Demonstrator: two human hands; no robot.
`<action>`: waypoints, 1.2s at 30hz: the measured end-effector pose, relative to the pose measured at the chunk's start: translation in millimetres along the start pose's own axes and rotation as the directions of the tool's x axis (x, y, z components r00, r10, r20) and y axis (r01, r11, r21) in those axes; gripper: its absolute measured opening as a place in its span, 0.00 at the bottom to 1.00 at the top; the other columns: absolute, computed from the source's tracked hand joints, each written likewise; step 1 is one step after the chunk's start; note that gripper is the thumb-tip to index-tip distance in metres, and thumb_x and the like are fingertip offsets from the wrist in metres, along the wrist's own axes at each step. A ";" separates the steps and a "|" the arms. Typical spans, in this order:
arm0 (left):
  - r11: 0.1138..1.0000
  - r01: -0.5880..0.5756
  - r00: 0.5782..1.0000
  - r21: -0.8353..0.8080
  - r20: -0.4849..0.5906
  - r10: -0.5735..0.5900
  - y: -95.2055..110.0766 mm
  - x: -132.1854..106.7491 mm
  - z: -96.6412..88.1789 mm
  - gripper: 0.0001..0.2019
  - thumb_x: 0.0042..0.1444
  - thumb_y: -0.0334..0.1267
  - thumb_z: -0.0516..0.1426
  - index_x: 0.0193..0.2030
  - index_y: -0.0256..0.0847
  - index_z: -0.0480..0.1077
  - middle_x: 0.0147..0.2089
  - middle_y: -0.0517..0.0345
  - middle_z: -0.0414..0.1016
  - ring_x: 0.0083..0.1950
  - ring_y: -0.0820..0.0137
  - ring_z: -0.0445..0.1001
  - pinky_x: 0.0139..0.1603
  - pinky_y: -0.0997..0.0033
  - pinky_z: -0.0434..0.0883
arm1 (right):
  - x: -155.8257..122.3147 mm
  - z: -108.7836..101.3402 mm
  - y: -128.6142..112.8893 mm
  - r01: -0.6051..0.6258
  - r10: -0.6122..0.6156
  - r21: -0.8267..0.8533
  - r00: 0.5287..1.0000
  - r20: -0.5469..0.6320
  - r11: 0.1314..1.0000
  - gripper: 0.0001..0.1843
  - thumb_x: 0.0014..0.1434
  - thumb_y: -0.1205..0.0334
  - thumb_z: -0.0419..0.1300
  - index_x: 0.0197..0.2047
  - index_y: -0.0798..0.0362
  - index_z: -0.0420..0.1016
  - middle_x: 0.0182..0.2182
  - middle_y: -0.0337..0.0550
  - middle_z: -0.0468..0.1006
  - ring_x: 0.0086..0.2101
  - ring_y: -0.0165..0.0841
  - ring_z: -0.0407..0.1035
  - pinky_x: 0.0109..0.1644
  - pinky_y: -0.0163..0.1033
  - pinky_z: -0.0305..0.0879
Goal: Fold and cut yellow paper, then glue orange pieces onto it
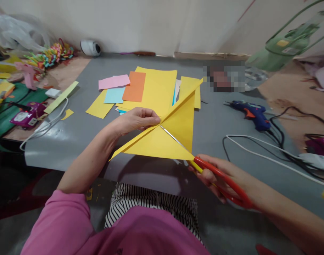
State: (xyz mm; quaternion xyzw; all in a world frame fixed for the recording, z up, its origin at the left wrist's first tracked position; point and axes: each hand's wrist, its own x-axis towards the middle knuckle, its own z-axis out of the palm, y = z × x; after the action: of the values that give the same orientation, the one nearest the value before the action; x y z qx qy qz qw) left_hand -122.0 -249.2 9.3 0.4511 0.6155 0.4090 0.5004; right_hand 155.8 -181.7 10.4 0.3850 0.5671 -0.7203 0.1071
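At the near middle of the grey-covered counter: one yellow sheet, a narrow folded band running across it diagonally, from near left to far right.

Left hand: thumb and fingers pinching the folded band about halfway along.

Right hand: grasping one pair of scissors, handles red and yellow. One blade shows on top of the sheet, running from its near right corner to the band, tip just beside the left fingertips; the other blade is hidden.

Beyond the sheet, centre: a stack of yellow paper. At the stack's left, one orange piece, one pink strip, one light blue piece and one yellow piece, some overlapping. Right of the stack, another yellow piece, partly covered by the held sheet.

Left side: one pale yellow-green strip; one purple device; one pink glue gun; farther off, a multicoloured paper cluster, a clear plastic bag and a white cylindrical object on its side.

Right side: one blue glue gun with orange trigger; far right, one green bottle, tilted in view.
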 end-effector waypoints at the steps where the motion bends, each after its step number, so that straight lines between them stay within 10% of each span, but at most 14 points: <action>1: 1.000 -0.012 1.000 0.006 0.012 0.012 -0.7 0.6 -0.5 0.09 0.61 0.37 0.58 0.30 0.38 0.70 0.25 0.65 0.60 0.26 0.79 0.56 0.28 0.75 0.54 | -0.3 0.9 -0.8 -0.017 0.017 0.003 1.000 -0.009 1.000 0.33 0.41 0.31 0.70 0.34 0.49 0.65 0.21 0.28 0.62 0.15 0.19 0.53 0.13 0.27 0.54; 12: 0.996 -0.032 0.998 -0.080 -0.061 0.027 -7.7 5.6 -11.3 0.08 0.60 0.41 0.59 0.33 0.39 0.71 0.25 0.66 0.58 0.24 0.80 0.54 0.27 0.76 0.53 | -11.2 -18.9 -0.6 0.023 -0.097 -0.415 0.982 -0.159 0.910 0.31 0.46 0.28 0.65 0.34 0.48 0.67 0.21 0.33 0.65 0.18 0.26 0.58 0.19 0.35 0.57; 17: 0.997 -0.027 0.996 -0.068 -0.084 0.021 -13.9 10.3 -14.9 0.08 0.60 0.42 0.60 0.35 0.40 0.71 0.27 0.66 0.61 0.25 0.79 0.54 0.27 0.76 0.53 | -2.3 -43.0 -7.8 -0.096 -0.413 -0.740 0.779 -0.472 0.665 0.25 0.55 0.34 0.60 0.37 0.48 0.67 0.29 0.45 0.75 0.29 0.39 0.68 0.29 0.40 0.57; 24: 0.992 -0.001 0.999 0.125 0.052 -0.006 -17.6 18.4 -12.2 0.07 0.56 0.41 0.61 0.37 0.40 0.74 0.31 0.62 0.70 0.30 0.76 0.64 0.32 0.77 0.59 | 36.1 -58.1 -17.3 -0.319 -0.603 -0.849 0.601 -0.525 0.421 0.15 0.63 0.49 0.57 0.39 0.53 0.69 0.33 0.55 0.75 0.34 0.47 0.70 0.35 0.45 0.58; 28: 0.954 0.044 0.991 0.296 0.109 -0.079 -11.2 28.9 -10.3 0.11 0.54 0.43 0.61 0.41 0.41 0.76 0.38 0.59 0.76 0.36 0.72 0.70 0.35 0.75 0.63 | 36.7 -46.2 -7.8 -0.267 -0.770 -0.928 0.523 -0.365 0.259 0.19 0.65 0.59 0.54 0.53 0.64 0.70 0.47 0.69 0.75 0.49 0.54 0.69 0.49 0.53 0.63; 36: 0.643 -0.126 0.988 0.755 0.041 0.147 9.5 44.7 10.0 0.15 0.60 0.37 0.54 0.52 0.40 0.74 0.53 0.52 0.78 0.52 0.66 0.75 0.52 0.69 0.69 | 64.0 -31.4 18.5 0.082 -0.881 -0.968 0.402 0.250 -0.238 0.20 0.70 0.67 0.48 0.59 0.53 0.73 0.58 0.54 0.75 0.57 0.45 0.67 0.60 0.52 0.64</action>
State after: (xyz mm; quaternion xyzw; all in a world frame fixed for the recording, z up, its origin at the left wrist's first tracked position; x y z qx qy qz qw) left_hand -114.9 -203.0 5.7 0.6583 0.7000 0.1578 0.2277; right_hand 136.8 -141.5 -48.4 0.1040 0.9739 0.0519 -0.1949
